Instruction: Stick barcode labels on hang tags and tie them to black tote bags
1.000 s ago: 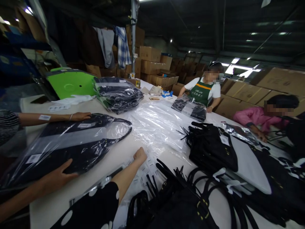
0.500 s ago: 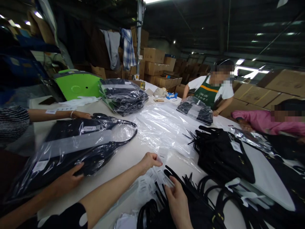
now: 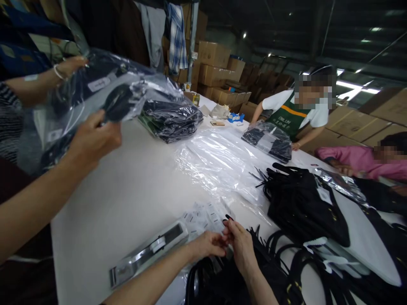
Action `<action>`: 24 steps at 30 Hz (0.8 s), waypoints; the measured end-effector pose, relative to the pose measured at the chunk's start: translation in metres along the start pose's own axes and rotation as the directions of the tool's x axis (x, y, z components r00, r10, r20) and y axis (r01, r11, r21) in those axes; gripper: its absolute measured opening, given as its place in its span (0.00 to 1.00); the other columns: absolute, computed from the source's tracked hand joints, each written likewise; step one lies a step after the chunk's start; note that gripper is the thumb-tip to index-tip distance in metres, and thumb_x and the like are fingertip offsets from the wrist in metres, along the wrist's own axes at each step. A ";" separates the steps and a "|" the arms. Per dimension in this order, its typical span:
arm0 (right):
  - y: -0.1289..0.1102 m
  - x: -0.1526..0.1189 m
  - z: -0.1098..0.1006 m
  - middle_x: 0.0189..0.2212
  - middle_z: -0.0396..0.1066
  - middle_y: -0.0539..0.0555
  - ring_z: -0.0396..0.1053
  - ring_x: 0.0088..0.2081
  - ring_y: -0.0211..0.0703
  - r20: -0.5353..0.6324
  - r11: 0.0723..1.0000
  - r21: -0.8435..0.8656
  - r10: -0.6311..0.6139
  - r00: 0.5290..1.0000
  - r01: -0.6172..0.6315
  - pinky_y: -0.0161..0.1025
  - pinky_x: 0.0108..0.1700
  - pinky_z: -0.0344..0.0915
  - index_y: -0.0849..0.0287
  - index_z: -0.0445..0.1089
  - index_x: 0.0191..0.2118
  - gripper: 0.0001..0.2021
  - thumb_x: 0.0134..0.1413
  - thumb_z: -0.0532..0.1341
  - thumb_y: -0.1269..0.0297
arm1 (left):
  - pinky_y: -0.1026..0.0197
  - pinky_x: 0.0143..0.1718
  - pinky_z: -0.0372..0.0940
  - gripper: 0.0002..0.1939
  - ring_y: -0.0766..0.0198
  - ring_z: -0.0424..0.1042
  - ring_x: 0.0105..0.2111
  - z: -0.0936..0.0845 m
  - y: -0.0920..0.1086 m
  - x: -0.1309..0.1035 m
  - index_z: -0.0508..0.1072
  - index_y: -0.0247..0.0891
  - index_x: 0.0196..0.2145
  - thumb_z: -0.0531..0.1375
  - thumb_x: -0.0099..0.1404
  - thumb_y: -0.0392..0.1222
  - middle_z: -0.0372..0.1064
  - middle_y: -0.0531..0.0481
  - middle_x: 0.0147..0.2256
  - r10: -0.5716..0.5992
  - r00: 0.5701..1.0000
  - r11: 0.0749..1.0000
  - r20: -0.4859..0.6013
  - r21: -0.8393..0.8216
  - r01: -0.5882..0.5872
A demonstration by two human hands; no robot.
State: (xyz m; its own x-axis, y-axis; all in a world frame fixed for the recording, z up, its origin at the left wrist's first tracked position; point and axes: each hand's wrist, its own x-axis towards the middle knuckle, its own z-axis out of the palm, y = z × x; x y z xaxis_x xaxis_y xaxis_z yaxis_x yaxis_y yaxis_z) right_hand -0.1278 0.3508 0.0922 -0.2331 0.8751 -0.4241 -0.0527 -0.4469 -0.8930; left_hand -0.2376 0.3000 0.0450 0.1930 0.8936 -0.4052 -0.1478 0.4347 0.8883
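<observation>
My right hand (image 3: 241, 243) pinches a narrow black strap (image 3: 228, 217) whose tip sticks up past the fingers. Touching or almost touching it, my left hand (image 3: 208, 245) has its fingers curled together; whatever they grip is too small to make out. Below both hands lies a black bag (image 3: 235, 277) with looped handles and thin fringe. Just beyond my fingers, white printed labels (image 3: 203, 216) are spread on the table. A tape-dispenser-like metal and plastic tool (image 3: 149, 254) rests left of them, partly behind my left forearm.
At left, a co-worker's hands (image 3: 92, 142) lift a plastic-wrapped dark bag (image 3: 95, 91). Clear plastic sleeves (image 3: 216, 161) cover the table's middle. Black bags (image 3: 302, 203) are piled at right, wrapped bags (image 3: 171, 118) at the back. Two more people are across the table.
My left hand has moved down and right from the labels to my right hand. The co-worker's wrapped bag has risen off the table, uncovering the metal tool.
</observation>
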 end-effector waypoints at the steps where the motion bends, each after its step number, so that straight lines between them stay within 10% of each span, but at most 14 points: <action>1: 0.000 0.001 0.000 0.14 0.63 0.46 0.59 0.16 0.32 -0.008 1.000 0.014 -0.014 1.000 0.015 0.31 0.19 0.52 0.64 0.70 0.25 0.19 0.35 0.65 0.50 | 0.68 0.23 0.55 0.10 0.66 0.64 0.25 0.002 -0.007 0.001 0.73 0.35 0.28 0.58 0.45 0.36 0.69 0.54 0.25 -0.004 1.000 1.000 -0.029 0.030 0.005; 9: -0.029 0.005 0.016 0.12 0.55 0.42 0.54 0.16 0.28 -0.048 0.976 0.156 -0.147 0.988 0.153 0.30 0.20 0.49 0.63 0.69 0.24 0.14 0.40 0.64 0.55 | 0.65 0.33 0.58 0.08 0.63 0.68 0.27 0.003 -0.038 0.005 0.75 0.38 0.20 0.57 0.47 0.31 0.70 0.57 0.21 -0.006 0.976 0.977 -0.218 0.207 0.052; 15: -0.066 -0.022 0.001 0.14 0.56 0.43 0.53 0.17 0.27 -0.115 0.953 0.238 -0.163 0.980 0.186 0.29 0.19 0.50 0.63 0.70 0.25 0.12 0.38 0.66 0.59 | 0.63 0.39 0.57 0.14 0.61 0.66 0.37 0.004 -0.018 -0.012 0.75 0.36 0.35 0.56 0.49 0.31 0.72 0.49 0.35 0.075 0.931 0.972 -0.356 0.233 0.011; 19: -0.055 -0.060 -0.031 0.16 0.57 0.44 0.53 0.18 0.27 -0.215 0.914 0.373 -0.084 0.973 0.161 0.28 0.19 0.52 0.62 0.71 0.25 0.11 0.36 0.68 0.61 | 0.65 0.27 0.57 0.31 0.66 0.65 0.26 0.026 0.020 -0.038 0.65 0.35 0.49 0.63 0.45 0.40 0.69 0.51 0.29 0.126 0.982 0.984 -0.143 -0.108 -0.142; 24: -0.010 -0.111 -0.080 0.13 0.54 0.44 0.53 0.16 0.29 -0.284 0.908 0.391 -0.038 0.958 0.152 0.30 0.18 0.54 0.59 0.72 0.26 0.13 0.37 0.67 0.54 | 0.68 0.18 0.49 0.29 0.73 0.59 0.16 0.083 0.045 -0.059 0.67 0.30 0.44 0.64 0.47 0.51 0.66 0.52 0.21 0.030 0.996 0.873 0.087 -0.488 0.016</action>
State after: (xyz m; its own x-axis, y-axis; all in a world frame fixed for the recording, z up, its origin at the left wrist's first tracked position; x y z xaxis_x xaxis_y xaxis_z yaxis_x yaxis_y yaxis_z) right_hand -0.0236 0.2724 0.1359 0.0546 0.9081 -0.4151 -0.4628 -0.3454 -0.8164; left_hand -0.1749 0.2577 0.1265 0.2718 0.8934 -0.3577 -0.5989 0.4480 0.6638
